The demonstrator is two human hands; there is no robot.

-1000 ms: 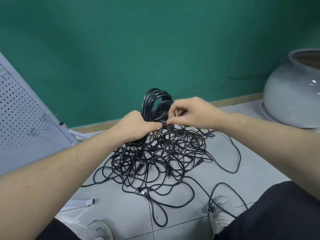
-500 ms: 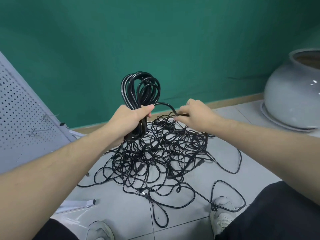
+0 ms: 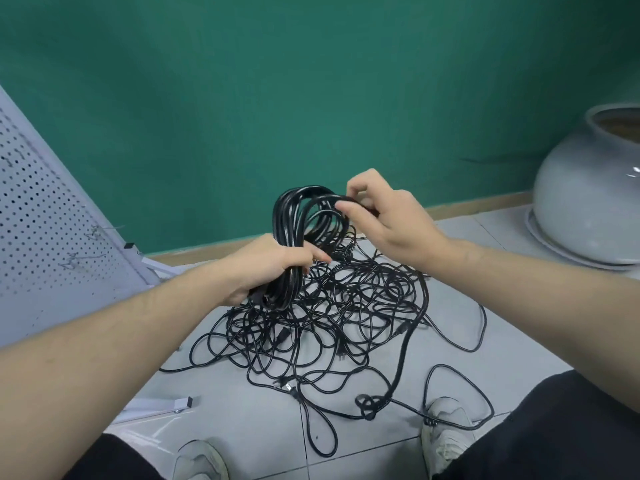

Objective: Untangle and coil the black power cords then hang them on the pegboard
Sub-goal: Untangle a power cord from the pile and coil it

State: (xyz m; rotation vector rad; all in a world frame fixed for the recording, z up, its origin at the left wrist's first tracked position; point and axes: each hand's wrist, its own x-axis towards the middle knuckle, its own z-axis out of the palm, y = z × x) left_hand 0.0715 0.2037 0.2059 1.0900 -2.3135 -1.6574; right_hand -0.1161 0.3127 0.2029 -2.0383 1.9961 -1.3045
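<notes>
Coiling is under way: the left hand [image 3: 273, 268] is clamped around the lower part of a half-made coil [image 3: 304, 230] of black power cord, which stands upright above its fist. The right hand [image 3: 388, 220] pinches the top loop of that same coil between thumb and fingers. Directly beneath both hands the tangled cords [image 3: 329, 317] sprawl on the tiled floor [image 3: 467, 289], with a knot [image 3: 369, 405] on the near side, toward the person's shoes. A white pegboard [image 3: 45, 220] leans off to the left of the left hand. Such cord is probably light, limp and springy, so loops would likely slip unless gripped across the whole bundle, as the left hand does; the free strand is best taken close to the coil.
</notes>
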